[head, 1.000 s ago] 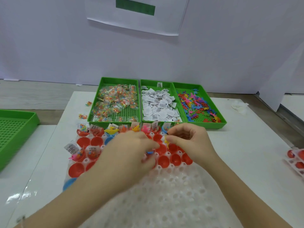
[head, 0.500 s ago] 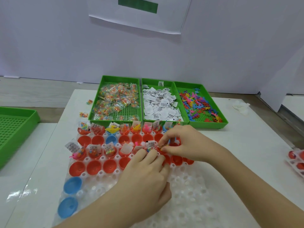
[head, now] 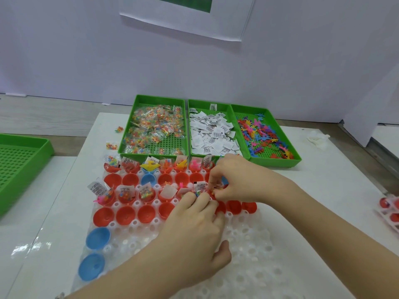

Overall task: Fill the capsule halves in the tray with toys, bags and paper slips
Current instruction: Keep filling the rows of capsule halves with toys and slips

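A clear plastic tray (head: pixel 248 244) holds rows of red capsule halves (head: pixel 126 215) and a few blue capsule halves (head: pixel 98 237). The back row and part of the third row hold toys, bead bags and paper slips. My left hand (head: pixel 194 231) reaches forward, its fingertips pressing on a filled capsule with a paper slip (head: pixel 199 187); its thumb is apart from the fingers. Just right of that capsule, my right hand (head: pixel 244 180) pinches a small yellow-orange toy (head: pixel 213 192) over the tray.
Three green bins stand behind the tray: bead bags (head: pixel 155 128), paper slips (head: pixel 213 134), coloured toys (head: pixel 261 134). Another green bin (head: pixel 21 160) sits at the left. Loose bags (head: pixel 112 145) lie beside the tray. A second tray with red capsules (head: pixel 388 208) is at the right edge.
My left hand has drawn back and right, uncovering the left capsules, and now presses at the slip-topped capsule. My right hand has stayed near the same spot, still pinching.
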